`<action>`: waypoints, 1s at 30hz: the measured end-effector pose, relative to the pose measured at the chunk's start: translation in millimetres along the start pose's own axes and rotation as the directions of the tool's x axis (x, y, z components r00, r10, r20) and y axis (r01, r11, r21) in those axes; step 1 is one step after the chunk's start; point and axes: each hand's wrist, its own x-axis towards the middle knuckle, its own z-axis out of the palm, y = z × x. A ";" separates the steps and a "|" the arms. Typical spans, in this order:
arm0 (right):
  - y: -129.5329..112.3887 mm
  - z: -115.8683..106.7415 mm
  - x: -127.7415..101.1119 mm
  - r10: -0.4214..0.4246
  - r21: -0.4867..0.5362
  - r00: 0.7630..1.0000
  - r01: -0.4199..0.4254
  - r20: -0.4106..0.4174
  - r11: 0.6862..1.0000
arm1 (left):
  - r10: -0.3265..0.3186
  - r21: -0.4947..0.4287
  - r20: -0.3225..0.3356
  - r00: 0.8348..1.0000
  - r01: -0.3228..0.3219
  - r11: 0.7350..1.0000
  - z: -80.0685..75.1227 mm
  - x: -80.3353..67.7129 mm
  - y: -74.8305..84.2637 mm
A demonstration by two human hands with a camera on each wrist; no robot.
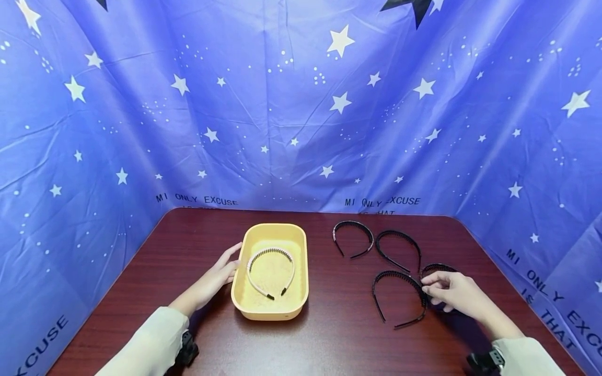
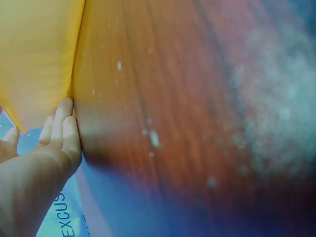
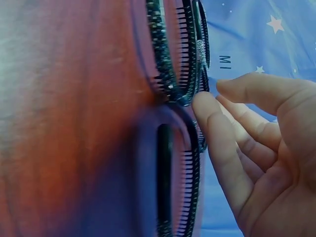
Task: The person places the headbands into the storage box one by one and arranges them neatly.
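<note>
A yellow plastic basin (image 1: 270,315) stands left of centre on the table, with a pale toothed headband (image 1: 270,250) lying inside it. My left hand (image 1: 213,279) rests against the basin's left wall, its fingers fairly straight. On the right, my right hand (image 1: 453,293) hovers at the headbands, thumb and index finger apart in the right wrist view. Its fingertips come right up to the near black headband (image 1: 394,273). Partly behind this hand lies another black headband (image 1: 438,266).
Further back lie a black headband (image 1: 400,233) and a dark, sparkly-edged headband (image 1: 352,223). The dark red wooden table (image 1: 329,339) is bordered by a blue star-patterned cloth (image 1: 301,104) at the back and both sides.
</note>
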 end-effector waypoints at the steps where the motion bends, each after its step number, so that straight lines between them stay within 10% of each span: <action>1: 0.9 0.7 -1.2 0.008 0.006 1.000 -0.008 -0.003 1.000 | 0.000 0.003 0.001 1.000 0.000 1.000 -0.2 0.1 -0.1; 30: 2.0 21.7 -7.9 0.135 0.083 0.991 -0.135 0.001 0.987 | -0.001 0.002 0.005 1.000 0.001 1.000 -0.5 0.1 0.7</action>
